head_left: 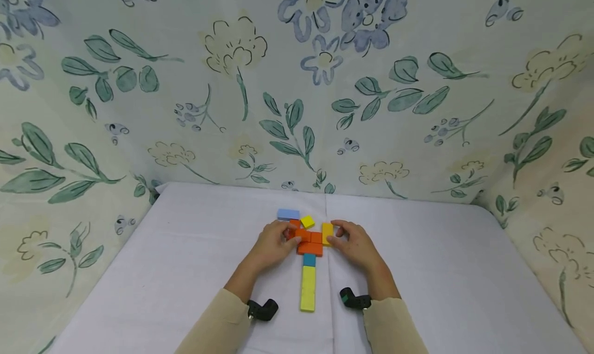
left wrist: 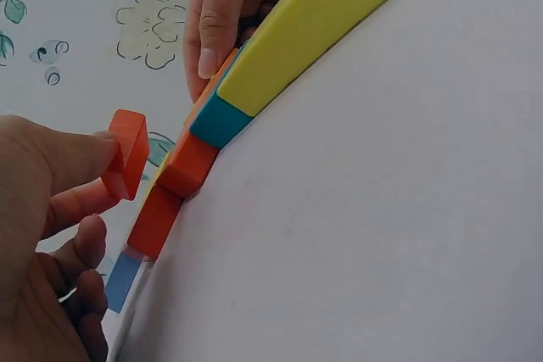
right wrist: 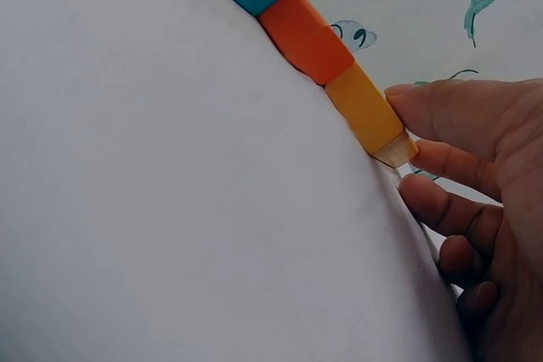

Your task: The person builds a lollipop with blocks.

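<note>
My left hand pinches a small red-orange block between thumb and finger, held above the other blocks. With thumb and fingertip, my right hand grips an orange-yellow block lying on the cloth at the right end of the red-orange pieces. Below these, a wider red-orange block meets a teal block, and a long yellow-green block runs from it toward me. Another red-orange block lies by my left fingers, which partly cover that side in the head view.
A light blue block lies behind my left hand, with a small bright yellow block set at an angle beside it. White cloth covers the table. A flower-patterned curtain hangs behind its far edge.
</note>
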{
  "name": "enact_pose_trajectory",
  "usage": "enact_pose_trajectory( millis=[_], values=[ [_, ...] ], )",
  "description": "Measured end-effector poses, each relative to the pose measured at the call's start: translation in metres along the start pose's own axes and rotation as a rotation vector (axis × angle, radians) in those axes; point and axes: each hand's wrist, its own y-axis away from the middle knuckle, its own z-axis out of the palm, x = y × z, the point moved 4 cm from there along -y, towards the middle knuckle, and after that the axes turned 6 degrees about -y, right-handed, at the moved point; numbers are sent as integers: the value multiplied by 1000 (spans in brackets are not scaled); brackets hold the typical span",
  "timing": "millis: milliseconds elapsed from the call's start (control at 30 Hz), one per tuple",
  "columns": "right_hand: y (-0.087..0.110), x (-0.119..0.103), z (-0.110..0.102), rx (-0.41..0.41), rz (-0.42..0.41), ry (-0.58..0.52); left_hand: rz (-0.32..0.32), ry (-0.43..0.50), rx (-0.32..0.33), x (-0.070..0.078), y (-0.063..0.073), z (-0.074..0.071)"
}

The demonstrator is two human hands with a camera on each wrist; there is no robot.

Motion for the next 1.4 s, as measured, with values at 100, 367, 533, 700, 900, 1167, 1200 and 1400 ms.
enact_pose_trajectory(
  millis=[100, 367, 533, 700, 900, 1167, 1200, 1400],
  values=[
    [0, 1, 0, 5, 4, -1, 0, -49, -13, 7, -6, 2],
    [1, 0, -1, 4, 0, -7, -1, -150, -83, 21, -18, 5],
    [1, -1, -1, 0, -10, -10, -2, -202, -105, 26, -25, 7],
    [1, -1, -2, 1, -10, -12, -12, -244, -110, 29, -33, 10],
    [2, -1, -3, 5, -8, -7, 9, -250, -115, 34, -42, 15],
    [2, 0, -2, 5, -31, -8, -28, -270, -133, 40, -52, 15],
    [1, -1, -2, 6, -36, -5, -32, -279, -136, 40, -53, 15],
    [2, -3, -3, 1, -30, -8, -41, -314, -157, 40, -56, 16]
  ],
)
